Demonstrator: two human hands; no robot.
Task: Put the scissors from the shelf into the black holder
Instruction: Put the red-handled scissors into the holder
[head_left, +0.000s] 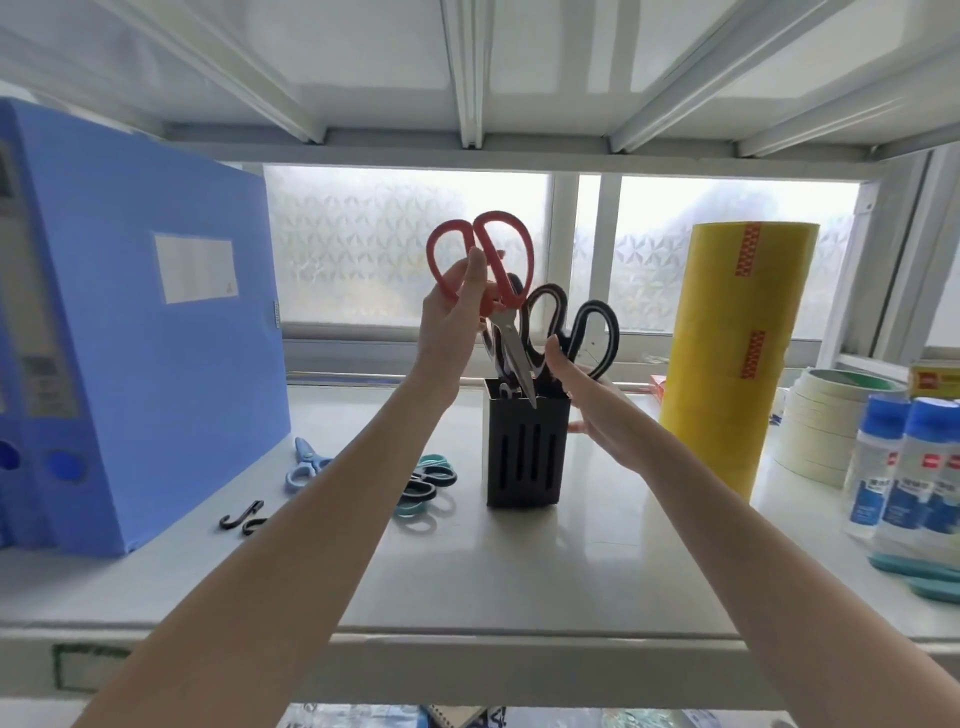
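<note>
Raising my left hand (457, 299) above the shelf (467, 571), fingers pinching the red-handled scissors (488, 275), blades pointing down into the black holder (524, 452), my right hand (592, 400) steadying its right side, fingers pressed together, black-handled scissors (576, 332) already inside.

Red-handled scissors (485, 270), slotted black holder (524, 452), blue file box (156, 374), yellow tape stack (737, 353) with red-patterned labels.
</note>
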